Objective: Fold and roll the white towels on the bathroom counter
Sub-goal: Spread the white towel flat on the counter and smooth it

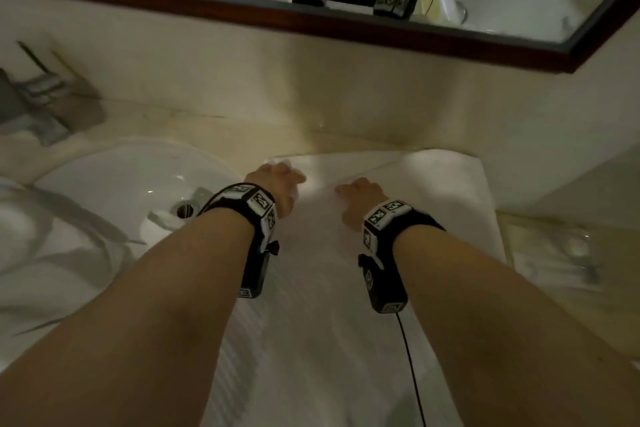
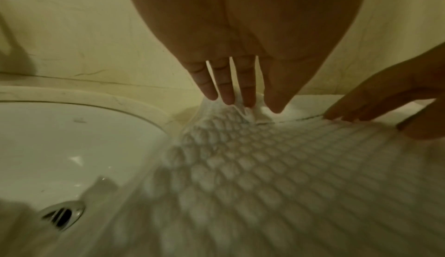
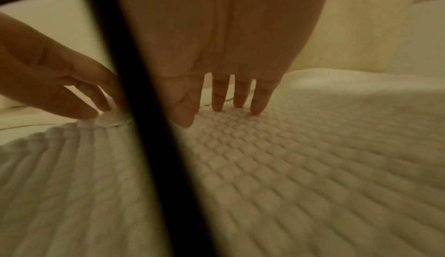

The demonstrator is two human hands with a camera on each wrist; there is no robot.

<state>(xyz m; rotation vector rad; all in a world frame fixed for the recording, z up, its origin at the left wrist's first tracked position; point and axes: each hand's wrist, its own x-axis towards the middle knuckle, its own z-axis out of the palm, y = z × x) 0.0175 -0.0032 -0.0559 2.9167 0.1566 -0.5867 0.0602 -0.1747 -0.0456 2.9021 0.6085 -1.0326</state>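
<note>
A white waffle-weave towel [image 1: 322, 288] lies spread lengthwise on the counter, to the right of the sink. My left hand [image 1: 277, 180] is at its far left corner. In the left wrist view the fingers and thumb of that hand [image 2: 245, 105] pinch a bunched bit of the towel [image 2: 265, 166]. My right hand [image 1: 356, 198] is a short way to the right, near the far edge. Its straight fingertips [image 3: 256, 111] press down on the towel [image 3: 313, 156]. Both forearms stretch over the cloth.
The white sink [image 1: 121, 184] with its drain [image 1: 185, 210] lies left of the towel. More crumpled white towels [image 1: 45, 253] sit at the far left. A dark-framed mirror [image 1: 311, 21] hangs above the back wall. A clear tray [image 1: 554, 253] stands at the right.
</note>
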